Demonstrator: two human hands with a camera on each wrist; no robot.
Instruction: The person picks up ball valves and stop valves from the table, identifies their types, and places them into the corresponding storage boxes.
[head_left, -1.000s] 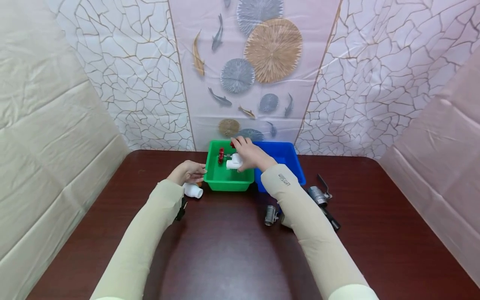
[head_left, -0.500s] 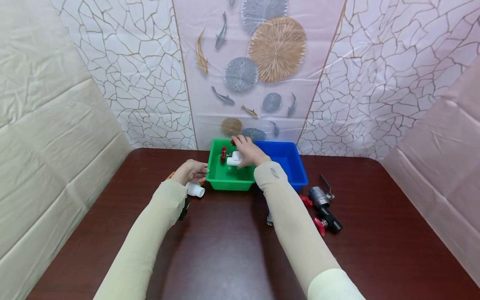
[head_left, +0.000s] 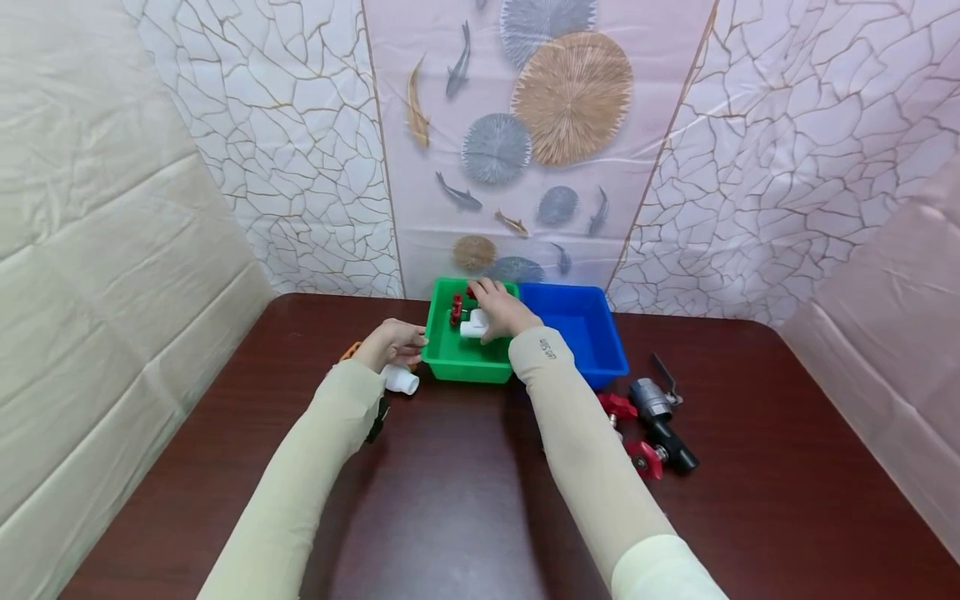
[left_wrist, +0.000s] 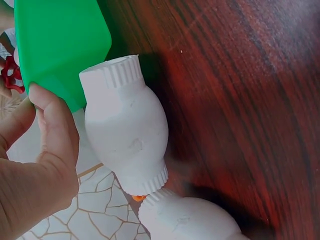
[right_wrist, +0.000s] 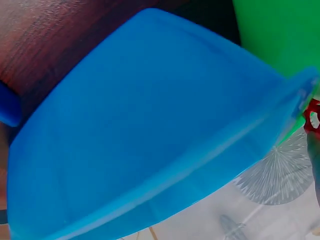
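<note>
At the far side of the table my right hand [head_left: 506,310] reaches into the green bin [head_left: 467,372] and grips a white plastic valve [head_left: 472,328]. A red handle shows at its fingertips. Beside this valve in the bin is another red valve handle [head_left: 456,309]. My left hand [left_wrist: 42,150] pinches the bin's rim between thumb and forefinger. Two white bulbous valve bodies, one nearer [left_wrist: 127,125] and one lower [left_wrist: 192,220], lie just beside that hand in the left wrist view. The right wrist view is mostly filled by the blue bin [right_wrist: 135,110], and little of the hand shows there.
The blue bin stands right against the green one. Right of my right forearm lie red-handled valves [head_left: 647,460], a silver lever valve [head_left: 651,398] and a black fitting [head_left: 675,450]. Something orange [head_left: 350,351] shows behind my left hand. A patterned wall sheet hangs behind the table.
The head view has turned slightly left. My right hand and forearm have shifted a little left relative to the bins, uncovering red-handled valves at right. The left hand stays at the rim.
</note>
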